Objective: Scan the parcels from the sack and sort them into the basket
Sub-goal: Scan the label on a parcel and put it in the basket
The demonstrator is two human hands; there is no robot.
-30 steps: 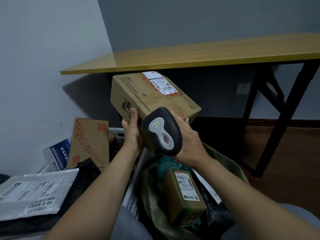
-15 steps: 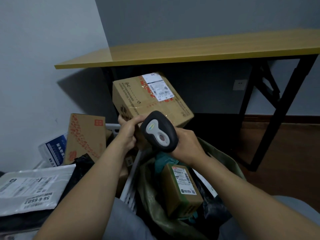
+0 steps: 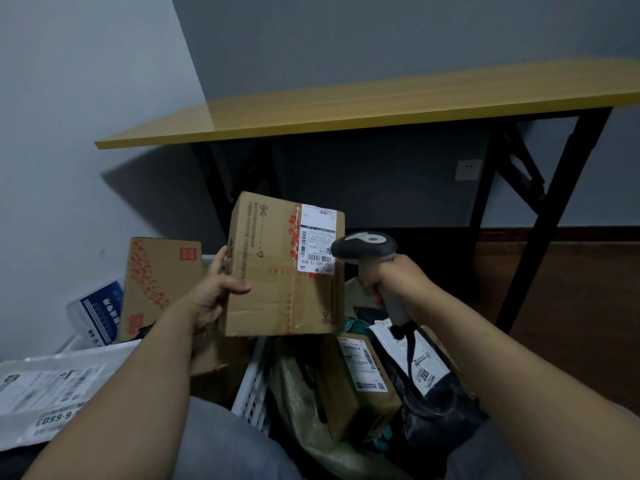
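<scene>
Scanning the held parcel, label turned to camera, scanner nose right beside it.
Left hand [image 3: 211, 292] grips cardboard box [image 3: 273, 282] by its left edge, thumb on the front face, fingers behind; box is in the air above the white basket [image 3: 254, 386] and the sack [image 3: 304, 403], in neither. Right hand [image 3: 388, 282] is wrapped round the handle of the scanner [image 3: 365, 245], head just beside the shipping label [image 3: 317, 242] on the box's upper right. Looks too near and too side-on to read well: back the nose off, turn the box face square to it so the beam crosses the whole barcode, hold box steady, thumb clear of the print. Trigger finger hidden, can't tell if pressed. Small brown box [image 3: 360, 382] and black mailer [image 3: 426, 386] wait in the sack.
</scene>
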